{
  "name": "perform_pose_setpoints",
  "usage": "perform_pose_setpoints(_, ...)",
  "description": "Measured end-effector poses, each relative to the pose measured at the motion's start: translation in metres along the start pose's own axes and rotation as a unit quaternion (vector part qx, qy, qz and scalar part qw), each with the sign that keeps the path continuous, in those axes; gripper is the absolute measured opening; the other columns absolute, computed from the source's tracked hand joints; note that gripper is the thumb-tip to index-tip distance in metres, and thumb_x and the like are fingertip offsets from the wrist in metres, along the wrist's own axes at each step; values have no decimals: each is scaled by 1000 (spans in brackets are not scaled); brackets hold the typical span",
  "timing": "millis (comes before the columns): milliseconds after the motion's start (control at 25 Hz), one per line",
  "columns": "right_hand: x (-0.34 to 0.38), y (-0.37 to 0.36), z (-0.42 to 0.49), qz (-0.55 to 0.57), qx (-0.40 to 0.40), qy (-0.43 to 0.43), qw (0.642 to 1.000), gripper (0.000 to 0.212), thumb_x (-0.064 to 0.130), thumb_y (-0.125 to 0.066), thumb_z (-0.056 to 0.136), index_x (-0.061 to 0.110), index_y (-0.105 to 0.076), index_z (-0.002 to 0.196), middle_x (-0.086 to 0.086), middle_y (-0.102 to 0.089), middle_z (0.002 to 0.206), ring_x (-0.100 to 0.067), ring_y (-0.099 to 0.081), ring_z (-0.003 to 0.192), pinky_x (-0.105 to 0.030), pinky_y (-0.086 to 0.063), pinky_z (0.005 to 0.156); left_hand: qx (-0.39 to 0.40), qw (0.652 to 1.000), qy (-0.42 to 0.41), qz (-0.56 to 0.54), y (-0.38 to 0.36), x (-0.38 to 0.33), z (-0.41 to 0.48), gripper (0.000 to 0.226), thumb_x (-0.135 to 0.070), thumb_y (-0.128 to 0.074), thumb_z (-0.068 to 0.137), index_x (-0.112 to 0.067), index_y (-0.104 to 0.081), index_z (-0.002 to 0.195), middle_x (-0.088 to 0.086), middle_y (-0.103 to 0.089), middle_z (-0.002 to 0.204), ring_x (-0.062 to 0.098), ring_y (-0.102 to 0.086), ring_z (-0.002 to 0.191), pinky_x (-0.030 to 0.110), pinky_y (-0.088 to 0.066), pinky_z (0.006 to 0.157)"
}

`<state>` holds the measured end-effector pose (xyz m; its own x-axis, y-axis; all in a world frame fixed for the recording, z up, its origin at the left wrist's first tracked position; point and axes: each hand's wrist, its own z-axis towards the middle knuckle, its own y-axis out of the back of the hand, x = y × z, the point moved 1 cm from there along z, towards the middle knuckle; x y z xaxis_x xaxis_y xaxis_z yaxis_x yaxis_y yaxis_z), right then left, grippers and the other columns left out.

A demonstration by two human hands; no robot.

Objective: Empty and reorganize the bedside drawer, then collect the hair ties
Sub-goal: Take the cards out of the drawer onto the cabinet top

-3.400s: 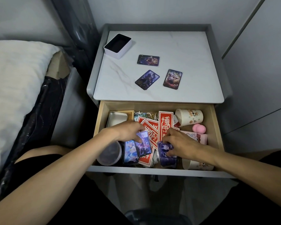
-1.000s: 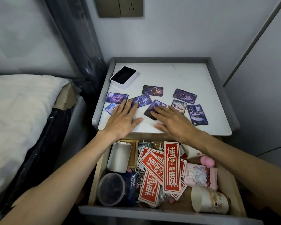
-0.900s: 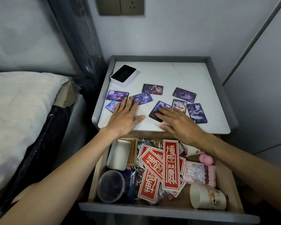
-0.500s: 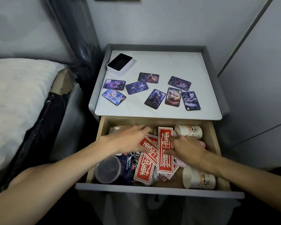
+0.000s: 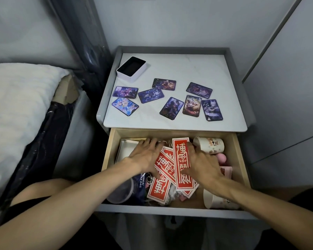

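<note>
The wooden bedside drawer stands pulled out below the white nightstand top. Inside lies a heap of red paper strips with white characters. My left hand rests flat with spread fingers on the left side of the heap, partly over a white tin. My right hand lies with straight fingers on the right side of the heap. Small hair ties peek out behind the strips, mostly hidden. Several illustrated cards lie spread on the nightstand top.
The drawer also holds two paper cups, a pink round thing, a dark round lidded tub and a blue packet. A small open white box sits at the top's back left. The bed is on the left.
Both hands left the cards on the nightstand top and came down into the drawer, settling on the red strips. The view tilted down with them.
</note>
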<state>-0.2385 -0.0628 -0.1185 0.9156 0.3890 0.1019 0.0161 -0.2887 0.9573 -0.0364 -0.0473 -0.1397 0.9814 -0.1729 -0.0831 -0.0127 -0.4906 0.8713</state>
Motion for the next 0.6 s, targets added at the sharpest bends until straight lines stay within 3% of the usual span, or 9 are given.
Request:
perform_pose_setpoints(80,-6,9,1,89,1,-21,996,85,42,-78,77,22,-26,142,0,-71,108,-21,-69,95,-31,-48,68,-17,1000,-7,-19,0,0,1,122,-63,-82,58,-18,-18,151,10,-25,151,32,-23,141,45,-18,117)
perform_pose_setpoints(160,-14,12,3,185,26,-52,981,66,36,-80,78,24,-46,133,6,-73,99,-13,-69,87,-29,-46,63,-45,996,-7,-70,3,-3,1,107,-60,-82,60,-19,-30,143,6,-36,146,28,-29,136,43,-22,112)
perform_pose_setpoints(280,-25,9,2,257,24,-74,963,28,37,-76,83,32,-68,110,13,-75,97,-1,-68,82,-32,-56,75,-91,984,-6,-151,8,-6,2,68,-50,-81,68,-24,-49,123,-2,-59,132,22,-43,127,40,-30,105)
perform_pose_setpoints(360,-30,6,0,277,-8,-70,958,20,40,-71,87,33,-69,106,12,-74,98,-2,-69,82,-38,-58,79,-70,963,-3,-260,11,-8,0,42,-38,-83,74,-27,-60,108,-6,-68,119,15,-59,114,35,-43,99)
perform_pose_setpoints(440,-31,7,-2,329,-24,-54,942,15,37,-67,91,29,-67,102,10,-72,100,-2,-69,78,-32,-59,73,-18,928,1,-373,17,-9,-2,25,-27,-82,79,-27,-65,97,-7,-73,110,9,-69,97,33,-53,91)
perform_pose_setpoints(600,-31,13,-15,382,-4,6,924,12,35,-56,97,30,-60,107,11,-72,101,-1,-71,85,-35,-61,77,-12,914,-3,-405,35,-3,-10,16,-22,-77,84,-21,-71,99,-7,-75,102,9,-71,89,36,-56,88)
